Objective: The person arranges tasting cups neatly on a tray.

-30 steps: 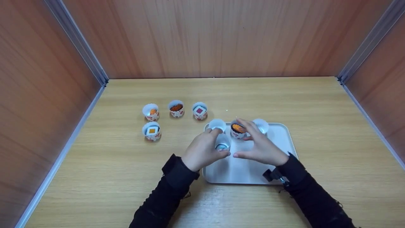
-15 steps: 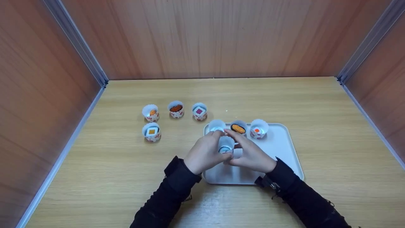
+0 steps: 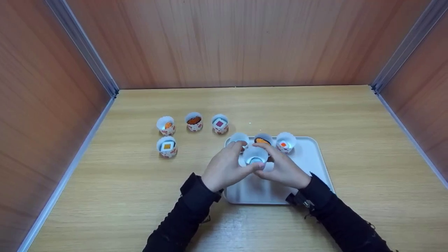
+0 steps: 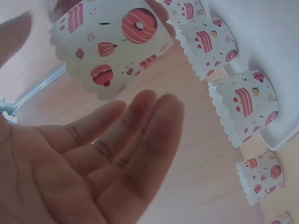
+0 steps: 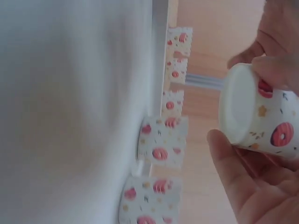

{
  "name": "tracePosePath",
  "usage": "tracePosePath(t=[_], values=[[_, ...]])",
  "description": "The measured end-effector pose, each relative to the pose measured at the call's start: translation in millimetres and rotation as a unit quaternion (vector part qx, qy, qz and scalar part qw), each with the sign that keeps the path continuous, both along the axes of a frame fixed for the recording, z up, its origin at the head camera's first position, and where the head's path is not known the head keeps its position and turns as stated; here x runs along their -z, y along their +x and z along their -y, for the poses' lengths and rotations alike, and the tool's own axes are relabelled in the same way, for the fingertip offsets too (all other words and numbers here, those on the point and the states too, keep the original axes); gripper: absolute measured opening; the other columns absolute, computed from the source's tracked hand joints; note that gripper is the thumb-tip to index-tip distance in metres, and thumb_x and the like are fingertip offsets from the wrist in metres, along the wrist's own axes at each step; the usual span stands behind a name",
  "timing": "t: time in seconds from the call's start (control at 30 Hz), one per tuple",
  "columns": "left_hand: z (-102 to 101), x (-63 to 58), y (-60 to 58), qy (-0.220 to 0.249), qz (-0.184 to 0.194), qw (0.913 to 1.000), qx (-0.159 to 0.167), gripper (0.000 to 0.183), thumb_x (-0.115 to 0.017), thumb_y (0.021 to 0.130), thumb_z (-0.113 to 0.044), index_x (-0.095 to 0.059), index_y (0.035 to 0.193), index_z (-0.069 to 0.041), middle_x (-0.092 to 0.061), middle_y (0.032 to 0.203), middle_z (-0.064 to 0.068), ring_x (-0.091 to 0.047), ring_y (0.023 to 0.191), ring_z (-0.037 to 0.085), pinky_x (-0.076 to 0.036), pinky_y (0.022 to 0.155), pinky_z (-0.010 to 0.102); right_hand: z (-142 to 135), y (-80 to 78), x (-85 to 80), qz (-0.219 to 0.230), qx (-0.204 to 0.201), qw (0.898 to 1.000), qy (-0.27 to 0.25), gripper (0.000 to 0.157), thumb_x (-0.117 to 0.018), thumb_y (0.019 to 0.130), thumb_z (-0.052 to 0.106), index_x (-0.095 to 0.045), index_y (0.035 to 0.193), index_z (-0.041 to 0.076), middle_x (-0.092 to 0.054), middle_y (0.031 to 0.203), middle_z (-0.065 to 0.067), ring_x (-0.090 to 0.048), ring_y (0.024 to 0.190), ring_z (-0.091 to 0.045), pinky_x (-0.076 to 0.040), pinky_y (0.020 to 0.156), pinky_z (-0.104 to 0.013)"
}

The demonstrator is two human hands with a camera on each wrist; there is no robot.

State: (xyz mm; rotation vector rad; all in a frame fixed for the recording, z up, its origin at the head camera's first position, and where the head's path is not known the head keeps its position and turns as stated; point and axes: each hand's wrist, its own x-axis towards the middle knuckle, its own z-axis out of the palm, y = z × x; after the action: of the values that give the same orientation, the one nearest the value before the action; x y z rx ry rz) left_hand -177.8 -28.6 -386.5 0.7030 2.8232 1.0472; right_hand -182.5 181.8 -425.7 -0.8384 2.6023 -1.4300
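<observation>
A paper baking cup (image 3: 254,153) printed with pink cakes and doughnuts is held above the tray, tipped toward the head camera. My right hand (image 3: 287,171) grips it; its thumb and fingers touch the cup (image 5: 280,116) near the base in the right wrist view. Around its other side stands my left hand (image 3: 229,166). In the left wrist view, the left fingers (image 4: 140,126) are extended and apart from the cup. What lies inside the held cup is unclear, bluish at the bottom. Below is a white tray (image 3: 311,157).
Along the tray's back edge stand a left cup (image 3: 239,137), a middle cup (image 3: 263,137) with an orange-topped piece, and a right cup (image 3: 286,141) with a red-dotted piece. Several filled cups, including a yellow-centred one (image 3: 167,147), stand left. Wooden panels enclose the table.
My right hand, open beside the middle tray cup a second ago, has moved left and taken hold of the cup at my left hand. The held cup has shifted slightly right.
</observation>
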Motion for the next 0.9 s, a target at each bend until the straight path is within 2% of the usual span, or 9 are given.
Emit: tracePosePath(t=[0.1, 0.17, 0.37, 0.47, 0.57, 0.7, 0.9], values=[[2, 1.9, -3.5, 0.002, 0.001, 0.9999, -0.015, 0.082, -0.054, 0.088, -0.068, -0.049, 0.138, -0.004, -0.059, 0.131, 0.012, -0.059, 0.114, 0.023, -0.051, 0.092, 0.04, -9, -2.2, -4.0, -0.01, 0.019, 1.0, 0.003, 0.069, -0.076, 0.084, 0.013, -0.042, 0.144, 0.008, -0.05, 0.144, -0.009, -0.057, 0.118, -0.019, -0.053, 0.091, -0.034], [4, 4.5, -6.4, -0.007, 0.003, 0.9996, -0.028, 0.082, -0.054, 0.088, -0.067, -0.049, 0.139, -0.003, -0.057, 0.133, 0.014, -0.057, 0.118, 0.024, -0.049, 0.096, 0.041, -17, -3.1, -7.4, -0.012, 0.031, 0.999, 0.005, 0.07, -0.076, 0.082, 0.008, -0.041, 0.142, 0.006, -0.052, 0.14, -0.01, -0.057, 0.118, -0.019, -0.053, 0.091, -0.035], [11, 19.0, -17.4, -0.054, 0.024, 0.9957, -0.071, 0.087, -0.069, 0.083, -0.057, -0.044, 0.144, -0.001, -0.053, 0.137, 0.018, -0.055, 0.119, 0.03, -0.05, 0.096, 0.045, -44, -3.8, -14.6, -0.015, 0.079, 0.996, 0.046, 0.078, -0.077, 0.078, 0.003, -0.036, 0.144, 0.004, -0.054, 0.134, -0.013, -0.055, 0.12, -0.025, -0.051, 0.093, -0.042], [15, 27.7, -23.8, -0.065, 0.054, 0.992, -0.094, 0.091, -0.076, 0.08, -0.049, -0.038, 0.147, -0.001, -0.05, 0.139, 0.021, -0.054, 0.121, 0.034, -0.048, 0.1, 0.047, -60, -5.2, -16.8, -0.007, 0.099, 0.993, 0.056, 0.077, -0.075, 0.079, 0.002, -0.036, 0.144, 0.005, -0.052, 0.136, -0.016, -0.054, 0.12, -0.027, -0.051, 0.093, -0.042], [20, 35.4, -29.4, -0.068, 0.093, 0.9875, -0.107, 0.094, -0.08, 0.079, -0.04, -0.033, 0.15, 0.0, -0.049, 0.139, 0.023, -0.053, 0.123, 0.035, -0.045, 0.104, 0.045, -76, -9.1, -17.9, 0.002, 0.119, 0.991, 0.055, 0.072, -0.073, 0.08, 0.001, -0.038, 0.142, 0.003, -0.05, 0.136, -0.017, -0.052, 0.12, -0.028, -0.051, 0.093, -0.037], [24, 43.8, -35.5, -0.074, 0.126, 0.9841, -0.101, 0.083, -0.082, 0.079, -0.027, -0.041, 0.145, 0.002, -0.057, 0.129, 0.022, -0.058, 0.115, 0.031, -0.049, 0.099, 0.042, -96, -15.6, -18.9, 0.018, 0.147, 0.987, 0.056, 0.07, -0.073, 0.081, 0.003, -0.037, 0.141, 0.001, -0.049, 0.135, -0.017, -0.05, 0.123, -0.03, -0.048, 0.096, -0.034], [25, 50.2, -42.7, -0.097, 0.117, 0.9848, -0.084, 0.053, -0.077, 0.079, -0.011, -0.057, 0.125, 0.005, -0.063, 0.11, 0.018, -0.056, 0.098, 0.027, -0.051, 0.087, 0.04, -121, -25.8, -17.5, 0.039, 0.171, 0.981, 0.078, 0.07, -0.074, 0.084, 0.007, -0.034, 0.141, 0.001, -0.049, 0.135, -0.021, -0.048, 0.125, -0.035, -0.043, 0.101, -0.049]])
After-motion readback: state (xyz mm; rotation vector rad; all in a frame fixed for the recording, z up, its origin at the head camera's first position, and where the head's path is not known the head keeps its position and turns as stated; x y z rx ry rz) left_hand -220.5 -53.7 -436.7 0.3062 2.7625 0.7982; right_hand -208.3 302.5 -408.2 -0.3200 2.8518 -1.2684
